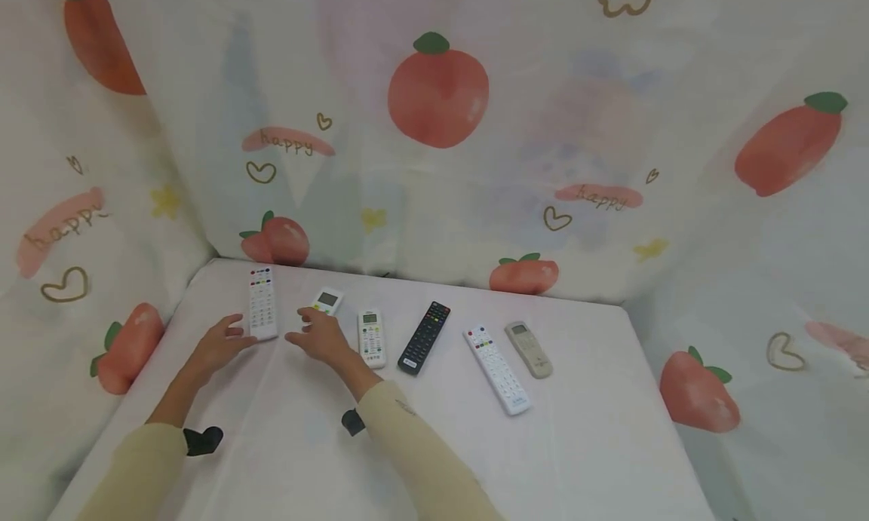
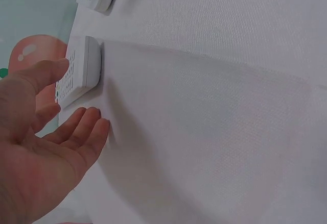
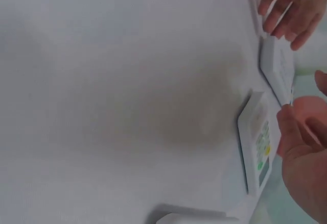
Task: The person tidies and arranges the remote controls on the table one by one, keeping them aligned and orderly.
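Note:
At the table's left end lies a long white remote control [image 1: 262, 304] with rows of keys. My left hand [image 1: 220, 344] hovers at its near left edge, fingers spread and loosely bent, holding nothing; the left wrist view shows the thumb overlapping the white remote [image 2: 82, 71]. My right hand [image 1: 320, 335] is over the near end of a small white remote with a grey screen [image 1: 328, 301], partly covering it. In the right wrist view, this small remote [image 3: 255, 140] lies flat beside the right fingers [image 3: 291, 132], which grip nothing.
Rightward in a loose row lie a white remote with a screen [image 1: 371, 338], a black remote [image 1: 424, 338], another long white remote [image 1: 496, 370] and a beige remote [image 1: 529, 349]. A white cloth covers the table [image 1: 597, 430]. Fruit-printed curtains [image 1: 434, 204] stand along its back and sides.

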`<state>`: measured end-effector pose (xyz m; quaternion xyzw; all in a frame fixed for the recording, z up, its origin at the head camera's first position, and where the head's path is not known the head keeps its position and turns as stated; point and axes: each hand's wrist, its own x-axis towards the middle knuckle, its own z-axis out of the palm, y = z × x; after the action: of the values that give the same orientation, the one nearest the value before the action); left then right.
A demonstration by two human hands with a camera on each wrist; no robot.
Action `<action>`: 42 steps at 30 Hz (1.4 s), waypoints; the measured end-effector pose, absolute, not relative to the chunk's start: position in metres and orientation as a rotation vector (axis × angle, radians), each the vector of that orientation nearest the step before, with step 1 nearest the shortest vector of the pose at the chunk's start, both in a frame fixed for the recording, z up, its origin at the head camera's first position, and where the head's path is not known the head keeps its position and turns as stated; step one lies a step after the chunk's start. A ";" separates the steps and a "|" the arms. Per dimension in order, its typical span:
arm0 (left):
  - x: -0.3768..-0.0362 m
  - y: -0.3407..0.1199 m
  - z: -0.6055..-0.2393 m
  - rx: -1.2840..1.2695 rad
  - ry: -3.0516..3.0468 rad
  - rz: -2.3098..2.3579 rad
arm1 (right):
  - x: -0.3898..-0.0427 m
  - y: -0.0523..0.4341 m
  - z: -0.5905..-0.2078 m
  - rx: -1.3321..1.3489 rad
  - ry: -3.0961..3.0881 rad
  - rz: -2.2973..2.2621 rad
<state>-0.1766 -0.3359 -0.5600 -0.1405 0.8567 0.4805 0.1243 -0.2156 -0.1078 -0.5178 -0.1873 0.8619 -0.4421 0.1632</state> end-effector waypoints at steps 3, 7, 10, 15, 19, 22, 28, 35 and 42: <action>-0.176 -0.336 -0.561 -0.436 2.485 1.398 | -0.215 -0.117 -0.521 -0.513 2.472 -1.202; -0.179 -0.333 -0.562 -0.441 2.484 1.386 | -0.216 -0.125 -0.529 -0.474 2.492 -1.144; -0.181 -0.331 -0.561 -0.441 2.507 1.343 | -0.216 -0.133 -0.532 -0.468 2.477 -1.124; -0.187 -0.328 -0.558 -0.424 2.551 1.309 | -0.217 -0.144 -0.533 -0.482 2.477 -1.026; -0.192 -0.324 -0.558 -0.450 2.546 1.318 | -0.218 -0.149 -0.535 -0.445 2.488 -0.963; -0.193 -0.322 -0.556 -0.507 2.535 1.311 | -0.218 -0.152 -0.535 -0.463 2.459 -0.968; -0.196 -0.322 -0.556 -0.554 2.541 1.332 | -0.219 -0.158 -0.538 -0.629 2.374 -1.002; -0.201 -0.324 -0.562 -0.534 2.515 1.466 | -0.221 -0.161 -0.541 -0.629 2.378 -0.943; -0.201 -0.327 -0.565 -0.558 2.462 1.525 | -0.223 -0.165 -0.544 -0.603 2.362 -0.956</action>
<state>-0.2014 -0.3269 -0.5645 -0.1884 0.8309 0.5147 0.0960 -0.2227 -0.1649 -0.5438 -0.2225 0.8714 -0.3528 0.2583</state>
